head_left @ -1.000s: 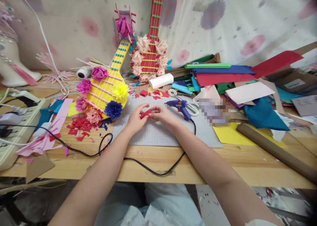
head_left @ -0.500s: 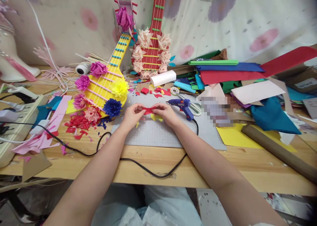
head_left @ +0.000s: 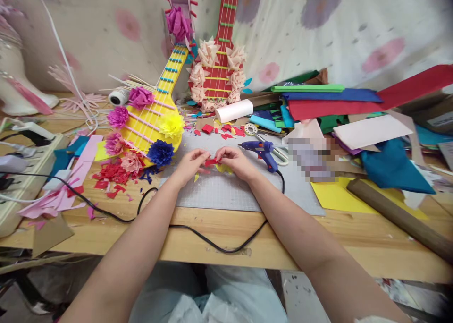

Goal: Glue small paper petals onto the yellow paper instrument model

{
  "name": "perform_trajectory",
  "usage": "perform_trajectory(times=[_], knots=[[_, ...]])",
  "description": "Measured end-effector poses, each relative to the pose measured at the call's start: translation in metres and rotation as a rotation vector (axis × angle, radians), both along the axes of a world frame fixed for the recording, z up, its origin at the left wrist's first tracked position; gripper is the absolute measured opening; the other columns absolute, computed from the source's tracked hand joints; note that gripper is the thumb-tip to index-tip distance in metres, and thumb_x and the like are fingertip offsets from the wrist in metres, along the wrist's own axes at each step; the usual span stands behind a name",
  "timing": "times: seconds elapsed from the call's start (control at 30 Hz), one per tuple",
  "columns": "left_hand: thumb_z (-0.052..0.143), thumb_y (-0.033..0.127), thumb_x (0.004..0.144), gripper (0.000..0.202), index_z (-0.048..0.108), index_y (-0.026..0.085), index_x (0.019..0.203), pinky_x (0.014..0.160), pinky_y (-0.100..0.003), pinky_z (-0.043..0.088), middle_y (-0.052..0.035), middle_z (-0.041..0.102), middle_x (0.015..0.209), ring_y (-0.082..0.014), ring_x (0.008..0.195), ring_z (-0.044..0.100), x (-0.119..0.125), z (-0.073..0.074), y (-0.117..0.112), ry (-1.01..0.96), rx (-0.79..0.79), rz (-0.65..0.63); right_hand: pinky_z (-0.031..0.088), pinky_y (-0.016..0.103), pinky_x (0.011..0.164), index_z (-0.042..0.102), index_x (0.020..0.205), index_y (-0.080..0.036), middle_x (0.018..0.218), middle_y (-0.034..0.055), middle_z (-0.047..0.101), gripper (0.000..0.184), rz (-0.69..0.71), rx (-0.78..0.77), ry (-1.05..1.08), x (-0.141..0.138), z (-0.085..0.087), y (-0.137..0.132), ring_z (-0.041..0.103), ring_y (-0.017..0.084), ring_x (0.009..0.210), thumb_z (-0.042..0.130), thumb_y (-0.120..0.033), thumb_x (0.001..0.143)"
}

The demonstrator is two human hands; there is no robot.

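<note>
Both hands meet over a grey cutting mat [head_left: 230, 191] and pinch a small red paper piece [head_left: 211, 162] between their fingertips. My left hand [head_left: 189, 165] grips its left end with fingers curled. My right hand [head_left: 236, 162] grips the right end. A scrap of yellow paper [head_left: 223, 169] lies on the mat under my right hand. A blue glue gun [head_left: 261, 150] rests just right of my right hand, its black cord [head_left: 198, 233] running off the table edge.
A yellow paper guitar with flowers [head_left: 152, 124] and a red one [head_left: 215, 77] lean at the back. Scissors [head_left: 264, 141], a white roll [head_left: 233, 111], red scraps [head_left: 111, 174], stacked coloured sheets [head_left: 329, 101], a brown tube [head_left: 399, 219], and a power strip [head_left: 21, 172] crowd the wooden table [head_left: 318, 242].
The hands drew apart, stretching the red piece out flat, then came back together so it is bunched short between the fingertips. The camera tilted slightly down.
</note>
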State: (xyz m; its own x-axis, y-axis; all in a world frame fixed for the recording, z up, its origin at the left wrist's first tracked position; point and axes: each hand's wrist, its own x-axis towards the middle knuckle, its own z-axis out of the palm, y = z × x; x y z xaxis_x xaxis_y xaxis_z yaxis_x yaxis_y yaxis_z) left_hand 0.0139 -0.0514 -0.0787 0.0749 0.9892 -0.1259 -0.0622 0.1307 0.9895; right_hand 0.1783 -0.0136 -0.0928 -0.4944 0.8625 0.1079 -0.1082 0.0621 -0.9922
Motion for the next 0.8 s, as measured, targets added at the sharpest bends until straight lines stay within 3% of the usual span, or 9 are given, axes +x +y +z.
perform_trajectory(times=[0.23,0.37,0.6,0.8], knots=[[0.070,0.044,0.064,0.039,0.063,0.012,0.084,0.054,-0.026,0.054,-0.0079,0.066,0.083,-0.0169,0.071,0.065,0.001,-0.001,-0.002,0.051,-0.041,-0.072,0.040,0.023,0.060,0.057,0.065,-0.017,0.070,-0.0013,0.055,0.006,-0.039,0.136,-0.100,-0.001,-0.002,0.003,0.049,0.009,0.062,0.058,-0.021,0.062],[0.074,0.038,0.061,0.039,0.063,0.012,0.088,0.055,-0.025,0.054,-0.0084,0.068,0.084,-0.0182,0.077,0.066,-0.001,-0.004,-0.001,0.044,-0.038,-0.094,0.041,0.025,0.063,0.053,0.069,-0.018,0.072,-0.0010,0.054,0.007,-0.010,0.135,-0.103,0.000,0.001,0.001,0.051,0.010,0.066,0.054,-0.023,0.064],[0.077,0.033,0.054,0.039,0.060,0.012,0.083,0.048,-0.024,0.053,-0.0065,0.066,0.081,-0.0168,0.072,0.064,0.001,-0.007,0.000,0.010,0.020,0.041,0.042,0.026,0.060,0.044,0.081,-0.021,0.075,-0.0026,0.053,0.034,-0.045,0.150,-0.134,-0.006,-0.004,0.000,0.054,0.011,0.065,0.068,-0.039,0.065],[0.073,0.037,0.060,0.037,0.060,0.012,0.084,0.049,-0.026,0.054,-0.0068,0.066,0.083,-0.0181,0.073,0.065,0.002,-0.002,-0.002,0.013,0.000,0.040,0.040,0.026,0.060,0.047,0.076,-0.020,0.070,-0.0025,0.052,0.024,-0.135,0.235,-0.158,-0.010,-0.012,0.005,0.048,0.010,0.061,0.062,-0.038,0.070]])
